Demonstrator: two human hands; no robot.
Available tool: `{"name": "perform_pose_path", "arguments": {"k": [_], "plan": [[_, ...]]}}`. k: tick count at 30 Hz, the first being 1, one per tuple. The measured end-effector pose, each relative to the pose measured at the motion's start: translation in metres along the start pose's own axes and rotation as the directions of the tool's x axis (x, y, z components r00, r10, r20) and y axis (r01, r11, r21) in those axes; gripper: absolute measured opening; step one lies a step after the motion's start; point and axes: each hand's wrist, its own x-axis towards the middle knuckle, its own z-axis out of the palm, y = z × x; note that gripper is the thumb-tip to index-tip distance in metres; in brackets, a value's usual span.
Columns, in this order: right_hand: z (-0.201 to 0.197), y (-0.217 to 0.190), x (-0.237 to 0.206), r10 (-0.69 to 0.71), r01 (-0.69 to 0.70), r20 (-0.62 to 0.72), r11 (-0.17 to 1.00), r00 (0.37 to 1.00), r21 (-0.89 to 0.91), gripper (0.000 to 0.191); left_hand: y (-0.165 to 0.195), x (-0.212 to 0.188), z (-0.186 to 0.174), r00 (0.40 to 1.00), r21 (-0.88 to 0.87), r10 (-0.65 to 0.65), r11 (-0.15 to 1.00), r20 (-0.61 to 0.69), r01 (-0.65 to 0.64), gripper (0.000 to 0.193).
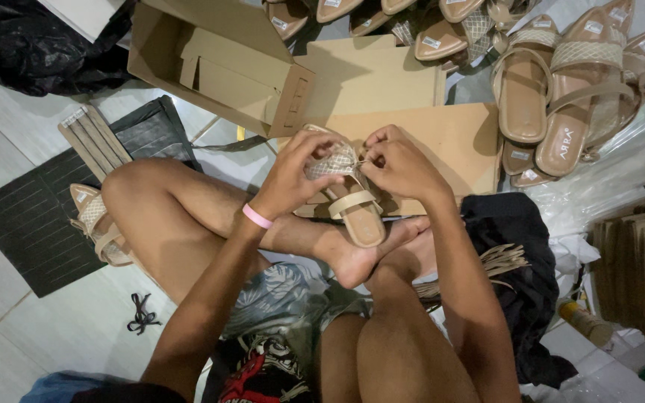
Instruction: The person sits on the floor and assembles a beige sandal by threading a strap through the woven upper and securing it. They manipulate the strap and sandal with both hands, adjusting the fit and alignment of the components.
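Note:
I sit cross-legged on the floor. My left hand (298, 173), with a pink band on its wrist, grips the woven front strap of a beige flat sandal (354, 201). My right hand (399, 166) pinches a thin thread or tag at the same strap, fingers closed on it. The sandal lies sole-up-facing over my foot, its heel toward me. A second matching sandal (95, 221) lies on the floor by my left knee.
An open cardboard box (222, 63) and flat cardboard sheets (453, 138) lie ahead. Several beige sandals (561, 89) are piled at the top right. Black mats (31, 216), stacked cardboard (640, 261), a black cloth (520, 246) and plastic wrap surround me.

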Motion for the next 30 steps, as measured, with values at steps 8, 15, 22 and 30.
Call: {"name": "perform_pose_path", "arguments": {"k": [8, 15, 22, 30], "plan": [[-0.010, -0.016, 0.003, 0.180, -0.175, 0.037, 0.978, 0.983, -0.110, 0.026, -0.005, 0.006, 0.006, 0.999, 0.182, -0.042, 0.983, 0.018, 0.038, 0.021], [-0.005, -0.010, -0.024, -0.211, 0.225, -0.132, 0.969, 0.968, 0.098, 0.029, -0.003, -0.003, -0.005, 0.994, 0.294, 0.105, 0.949, 0.039, -0.111, 0.020], [0.004, -0.004, -0.042, 0.140, -0.046, -0.200, 0.911, 0.970, 0.410, 0.026, -0.003, 0.003, -0.001, 0.999, 0.318, 0.051, 0.947, 0.010, -0.052, 0.016], [0.015, -0.007, -0.034, 0.250, -0.156, -0.181, 0.895, 0.951, 0.417, 0.023, -0.001, 0.009, 0.001, 0.976, 0.492, 0.192, 0.843, 0.101, -0.216, 0.018]]}}
